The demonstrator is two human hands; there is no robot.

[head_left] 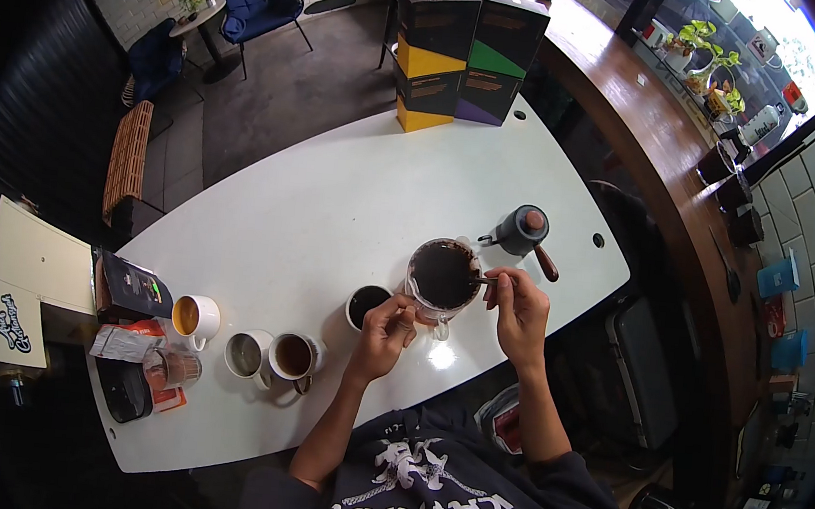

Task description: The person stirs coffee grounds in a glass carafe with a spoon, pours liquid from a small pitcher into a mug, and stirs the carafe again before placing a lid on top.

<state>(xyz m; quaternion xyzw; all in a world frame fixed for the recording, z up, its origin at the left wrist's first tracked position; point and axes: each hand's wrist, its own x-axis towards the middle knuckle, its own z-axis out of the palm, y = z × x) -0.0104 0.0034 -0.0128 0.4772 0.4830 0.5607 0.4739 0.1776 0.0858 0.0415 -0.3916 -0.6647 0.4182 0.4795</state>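
A coffee dripper [443,275] full of dark wet grounds stands on the white table [335,200]. My left hand [387,328] grips its lower left side. My right hand [517,303] pinches a thin spoon [486,280] whose tip reaches into the grounds at the dripper's right rim. A small dark kettle [524,231] with a brown handle stands just behind the dripper. A white cup of black coffee [364,305] sits right beside my left hand.
Three more cups [196,317] [247,354] [294,355] stand in a row at the near left edge, next to coffee bags [136,287] and a glass beaker [175,368]. Stacked boxes [464,51] rise at the table's far end. A wooden counter [668,151] runs along the right.
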